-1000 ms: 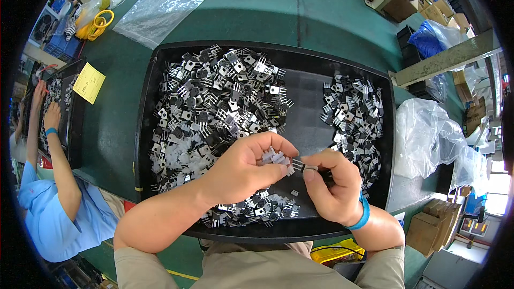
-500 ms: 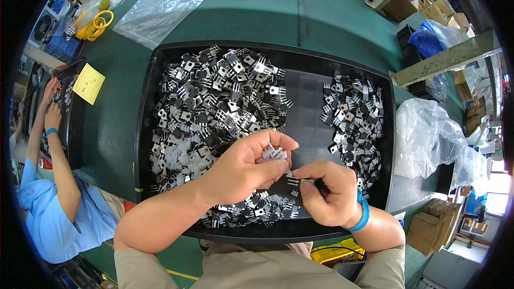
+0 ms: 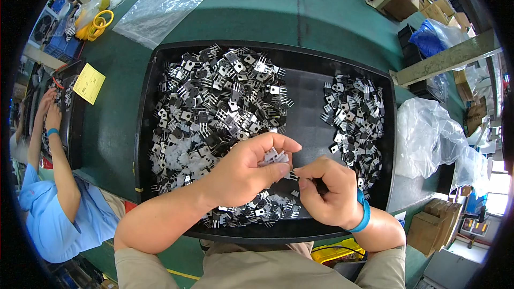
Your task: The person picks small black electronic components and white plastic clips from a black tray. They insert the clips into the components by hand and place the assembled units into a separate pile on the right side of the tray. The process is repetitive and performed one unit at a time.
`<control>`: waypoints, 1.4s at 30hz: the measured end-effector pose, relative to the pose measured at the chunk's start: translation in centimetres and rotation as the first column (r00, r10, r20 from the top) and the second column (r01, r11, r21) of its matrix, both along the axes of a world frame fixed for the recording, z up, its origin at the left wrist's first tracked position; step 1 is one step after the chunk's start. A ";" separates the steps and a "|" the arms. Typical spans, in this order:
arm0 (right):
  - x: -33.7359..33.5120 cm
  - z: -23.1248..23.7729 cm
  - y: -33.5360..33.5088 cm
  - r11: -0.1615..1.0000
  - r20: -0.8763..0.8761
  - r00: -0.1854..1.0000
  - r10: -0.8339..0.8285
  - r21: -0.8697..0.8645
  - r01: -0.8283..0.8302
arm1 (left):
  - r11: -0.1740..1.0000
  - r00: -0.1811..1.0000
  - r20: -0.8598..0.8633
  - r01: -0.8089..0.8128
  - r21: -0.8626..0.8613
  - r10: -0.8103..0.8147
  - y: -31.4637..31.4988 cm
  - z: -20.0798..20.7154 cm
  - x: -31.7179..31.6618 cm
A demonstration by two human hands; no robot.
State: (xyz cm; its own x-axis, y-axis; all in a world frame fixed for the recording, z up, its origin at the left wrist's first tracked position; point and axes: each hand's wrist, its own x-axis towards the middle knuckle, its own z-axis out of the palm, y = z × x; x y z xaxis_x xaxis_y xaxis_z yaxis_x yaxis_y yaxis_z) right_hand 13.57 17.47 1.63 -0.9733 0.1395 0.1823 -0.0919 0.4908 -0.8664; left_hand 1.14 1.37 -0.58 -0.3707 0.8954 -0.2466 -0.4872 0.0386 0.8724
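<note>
My left hand point(image 3: 249, 168) is cupped over the tray, closed around several small white plastic pieces point(image 3: 274, 157). Close beside its thumb and fingertips is my right hand point(image 3: 329, 195), wearing a blue wristband. Its thumb and index finger pinch a transistor, mostly hidden by the fingers; thin metal legs point(image 3: 293, 176) stick out toward my left hand. Beneath both hands is a large black tray point(image 3: 305, 83). A big heap of three-legged transistors point(image 3: 219, 96) fills its left part, and a smaller transistor heap point(image 3: 353, 112) lies along the right wall. Translucent white pieces point(image 3: 179, 152) rest on the left heap.
Clear plastic bags lie behind the tray point(image 3: 171, 5) and to its right point(image 3: 428, 139). A yellow paper slip point(image 3: 89, 83) sits at left, by another tray where a co-worker in a blue shirt point(image 3: 59, 214) works. A metal post point(image 3: 447, 59) and cardboard boxes point(image 3: 433, 225) stand at right.
My right hand has shifted up slightly, and its thumb and index finger are closer together. My left fingers have lifted a little, and the white pieces in them have shifted.
</note>
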 end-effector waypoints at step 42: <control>-1.8 -3.8 1.4 0.984 0.248 0.967 0.048 -0.180 -0.002 | 0.978 0.953 0.220 -0.206 -0.031 0.208 0.0 1.0 -1.8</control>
